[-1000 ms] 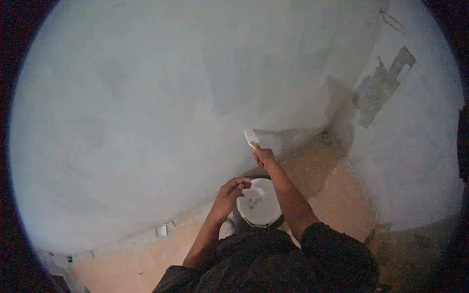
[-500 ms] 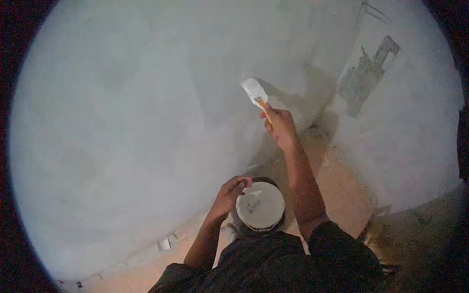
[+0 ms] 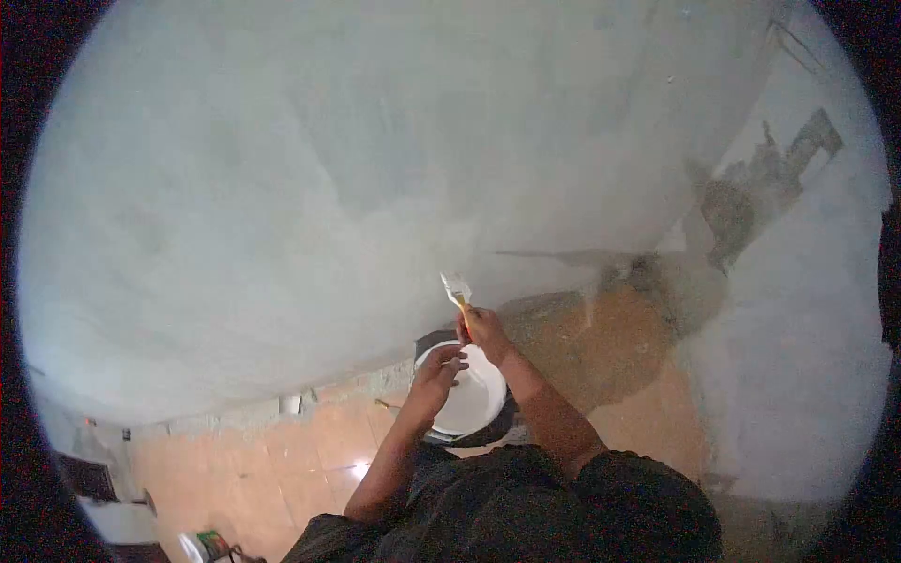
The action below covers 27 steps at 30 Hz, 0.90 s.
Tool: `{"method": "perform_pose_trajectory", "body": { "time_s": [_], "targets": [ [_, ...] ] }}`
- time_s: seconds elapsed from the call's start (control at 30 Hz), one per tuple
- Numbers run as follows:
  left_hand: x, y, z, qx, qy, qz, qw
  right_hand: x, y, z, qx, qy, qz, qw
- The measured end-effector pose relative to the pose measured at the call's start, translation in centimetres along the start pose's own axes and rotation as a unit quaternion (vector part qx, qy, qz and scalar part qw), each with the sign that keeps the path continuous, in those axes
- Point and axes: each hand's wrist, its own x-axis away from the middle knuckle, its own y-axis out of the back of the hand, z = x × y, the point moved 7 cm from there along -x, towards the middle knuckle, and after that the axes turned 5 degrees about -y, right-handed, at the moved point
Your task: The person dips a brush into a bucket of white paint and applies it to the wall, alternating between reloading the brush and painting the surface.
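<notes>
My right hand (image 3: pixel 483 328) is closed around the yellow handle of a paintbrush (image 3: pixel 456 286), its bristles coated white and pointing up toward the wall. Below it is a bucket (image 3: pixel 483 399) with a white inside, set in or against something dark at its outer side. My left hand (image 3: pixel 436 380) lies over the bucket's left rim with its fingers curled and seems to grip it; the exact hold is partly hidden. Both hands are close together at the bucket's far edge.
A large grey-white wall (image 3: pixel 282 188) rises ahead, meeting another wall (image 3: pixel 798 310) with a dark bare patch (image 3: pixel 737 211) at right. Orange floor tiles (image 3: pixel 291 455) lie below. A small pale piece (image 3: pixel 291 404) sits at the wall's foot; a container (image 3: pixel 202 546) stands lower left.
My right hand has brought the paintbrush down and back from the wall, close to the bucket. My left hand stays at the bucket's rim. The view has shifted, showing more floor at left.
</notes>
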Motion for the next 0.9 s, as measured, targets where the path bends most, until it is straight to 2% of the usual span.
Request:
{"method": "perform_pose_trajectory", "body": {
  "time_s": [0.03, 0.07, 0.13, 0.17, 0.2, 0.27, 0.33, 0.4, 0.43, 0.47, 0.53, 0.6, 0.67, 0.73, 0.77, 0.8, 0.83, 0.9],
  "targets": [
    [-1.7, -0.2, 2.4, 0.01, 0.036, -0.056, 0.998, -0.8, 0.3, 0.1, -0.029, 0.02, 0.055, 0.998],
    [-2.8, -0.5, 4.5, 0.017, 0.073, -0.11, 0.991, -1.1, 1.0, -0.1, -0.036, 0.012, 0.065, 0.997],
    [-4.1, -2.2, 5.6, 0.017, 0.082, -0.128, 0.988, -0.3, 2.8, -0.4, 0.078, -0.1, 0.023, 0.992],
    [-4.8, -2.9, 5.7, 0.058, 0.104, -0.119, 0.986, 0.8, 2.6, 1.9, 0.07, -0.049, 0.029, 0.996],
    [-5.7, -3.3, 5.7, 0.099, 0.123, -0.113, 0.981, 1.3, 2.5, 3.2, 0.074, -0.048, 0.037, 0.995],
    [-7.6, -3.3, 5.6, 0.102, 0.097, -0.113, 0.984, 1.7, 2.3, 4.2, -0.006, -0.087, 0.066, 0.994],
    [-9.9, -3.1, 5.5, 0.1, 0.055, -0.087, 0.99, 0.1, 2.6, 4.2, -0.02, -0.09, 0.085, 0.992],
    [-7.4, -5.2, 3.5, 0.099, 0.029, -0.097, 0.99, 3.8, 2.6, 5.5, 0.012, -0.074, 0.103, 0.992],
    [-8.2, -5.2, 3.7, 0.117, 0.036, -0.1, 0.987, 2.5, 2.5, 4.5, -0.049, -0.021, 0.118, 0.992],
    [-7.4, -5.6, 2.6, 0.133, 0.04, -0.104, 0.985, 3.2, 2.0, 4.8, -0.048, -0.018, 0.121, 0.991],
    [-5.5, -5.8, 0.5, 0.112, 0.063, -0.124, 0.984, 5.2, 1.2, 5.7, 0.029, 0.044, 0.084, 0.995],
    [-5.2, -5.5, -0.4, 0.193, 0.042, -0.141, 0.97, 5.7, 0.5, 6.5, 0.041, 0.017, 0.083, 0.996],
    [-4.6, -5.6, -0.3, 0.171, 0.036, -0.115, 0.978, 6.8, 0.8, 6.1, 0.049, 0.0, 0.077, 0.996],
    [-4.7, -4.9, 0.2, 0.152, 0.031, -0.087, 0.984, 7.4, 0.8, 7.4, 0.127, 0.083, 0.07, 0.986],
    [-5.2, -4.4, 0.3, 0.128, 0.023, -0.056, 0.99, 7.0, 1.0, 6.5, 0.105, 0.004, 0.103, 0.989],
    [-5.1, -4.7, 0.5, 0.105, 0.016, -0.025, 0.994, 7.5, 1.5, 6.5, 0.104, 0.007, 0.097, 0.99],
    [-5.0, -4.4, 0.7, 0.118, -0.016, -0.05, 0.992, 7.7, 2.0, 6.5, 0.068, 0.031, 0.079, 0.994],
    [-5.3, -3.1, 0.5, 0.141, -0.023, -0.035, 0.989, 7.9, 2.3, 7.1, 0.033, 0.059, 0.054, 0.996]
  ]
}}
